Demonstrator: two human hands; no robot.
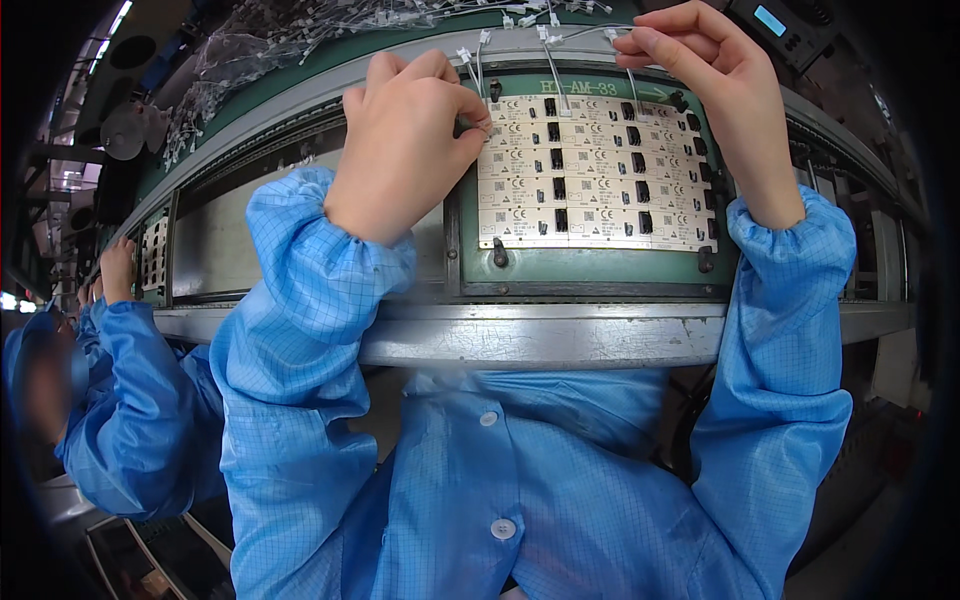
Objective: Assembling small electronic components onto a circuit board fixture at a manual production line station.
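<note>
A panel of several white circuit boards with black components [600,190] lies on a green fixture plate [590,272]. My left hand [405,140] is closed in a pinch at the panel's upper left corner. White cables [480,68] with small plugs run down to its fingertips, which hide their lower ends. Above the panel's upper right, my right hand [715,75] pinches a thin white cable between thumb and forefinger; its fingers partly cover the cable. Two more white cables [555,80] [632,85] reach from the metal rail down onto the top row of boards.
Bundles of white cables [350,25] lie behind the rail [400,55]. A metal edge [540,335] runs along the front of the line. Black clamps [500,255] hold the plate's corners. A device with a lit screen [770,20] stands far right. Another person's blue sleeve [140,370] is at left.
</note>
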